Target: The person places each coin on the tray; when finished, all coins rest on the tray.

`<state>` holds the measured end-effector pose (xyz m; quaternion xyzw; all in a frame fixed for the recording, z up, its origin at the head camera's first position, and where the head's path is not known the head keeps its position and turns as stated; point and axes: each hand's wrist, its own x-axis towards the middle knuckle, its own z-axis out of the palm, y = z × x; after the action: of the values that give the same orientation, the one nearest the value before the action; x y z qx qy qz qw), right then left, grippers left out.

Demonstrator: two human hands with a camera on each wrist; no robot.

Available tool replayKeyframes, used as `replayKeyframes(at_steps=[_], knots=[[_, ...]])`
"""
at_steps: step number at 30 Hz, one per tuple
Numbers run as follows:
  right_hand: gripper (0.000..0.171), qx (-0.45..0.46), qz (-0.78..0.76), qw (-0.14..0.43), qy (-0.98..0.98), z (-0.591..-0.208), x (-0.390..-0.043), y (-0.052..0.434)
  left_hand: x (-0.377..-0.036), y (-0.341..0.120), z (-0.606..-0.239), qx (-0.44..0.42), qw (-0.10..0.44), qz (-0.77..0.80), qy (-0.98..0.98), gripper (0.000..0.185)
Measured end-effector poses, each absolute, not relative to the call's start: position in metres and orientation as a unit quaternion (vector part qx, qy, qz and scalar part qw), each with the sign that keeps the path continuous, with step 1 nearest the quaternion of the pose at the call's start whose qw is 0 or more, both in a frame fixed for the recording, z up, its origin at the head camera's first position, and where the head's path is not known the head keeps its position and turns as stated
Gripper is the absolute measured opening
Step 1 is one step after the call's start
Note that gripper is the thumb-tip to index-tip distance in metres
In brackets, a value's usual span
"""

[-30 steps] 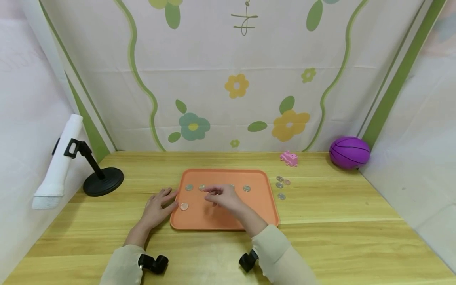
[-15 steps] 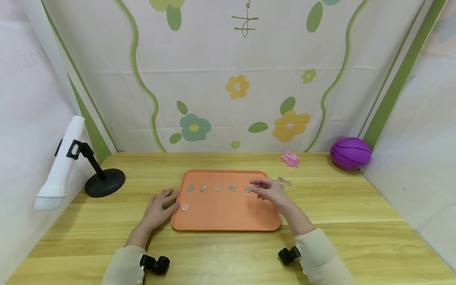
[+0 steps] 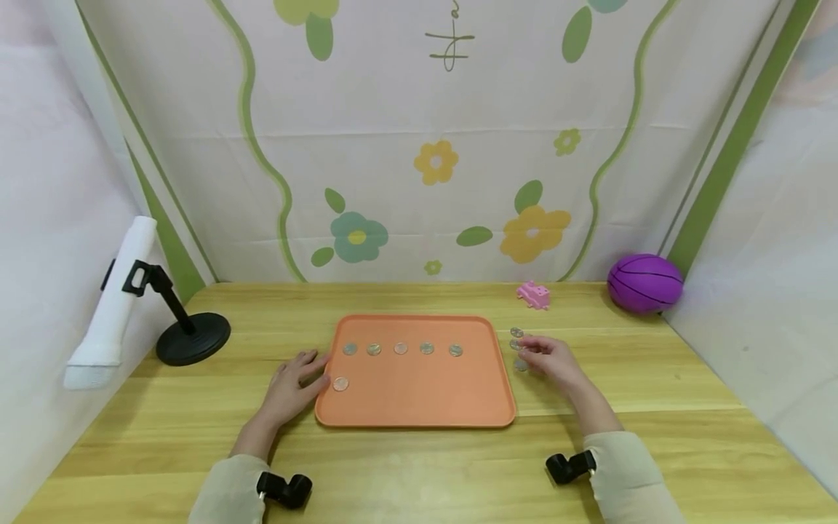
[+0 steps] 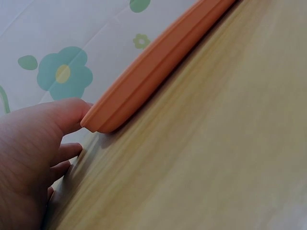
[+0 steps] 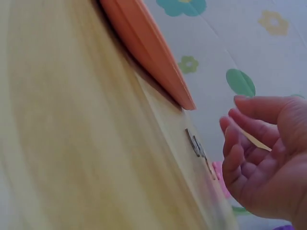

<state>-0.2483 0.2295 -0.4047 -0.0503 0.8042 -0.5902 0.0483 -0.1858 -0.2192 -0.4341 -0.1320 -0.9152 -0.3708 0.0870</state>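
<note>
Right of centre in the head view, the right hand (image 3: 548,358) hovered with loosely curled fingers, its grip empty, over small silver coins (image 3: 517,332) on the wooden table (image 3: 655,407) beside the orange plastic tray (image 3: 419,400). A fingertip pinch on one coin's edge would probably work best. The left hand (image 3: 294,378) lay flat, touching the tray's left rim.

Bright, even light — soft shadows; wrist views blurred (head view bends at edges).

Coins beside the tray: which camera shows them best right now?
The head view: the loose coins lie on the table right of the tray, at the right hand. The right wrist view shows them blurred; the left wrist view shows none.
</note>
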Motion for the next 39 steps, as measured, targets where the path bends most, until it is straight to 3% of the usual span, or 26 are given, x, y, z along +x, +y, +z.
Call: replayKeyframes(at_steps=[18, 24, 39], knots=[[0.021, -0.094, -0.435, -0.017, 0.895, -0.427, -0.254, 0.236, -0.187, -0.219, -0.435, -0.131, 0.083, -0.376, -0.914, 0.046], [0.016, -0.1, -0.393, -0.006, 0.914, -0.424, -0.252, 0.232, -0.187, -0.22, -0.434, -0.134, 0.085, -0.375, -0.913, 0.046], [0.017, -0.103, -0.435, -0.028, 0.894, -0.424, -0.248, 0.23, -0.186, -0.219, -0.432, -0.138, 0.087, -0.378, -0.911, 0.045]])
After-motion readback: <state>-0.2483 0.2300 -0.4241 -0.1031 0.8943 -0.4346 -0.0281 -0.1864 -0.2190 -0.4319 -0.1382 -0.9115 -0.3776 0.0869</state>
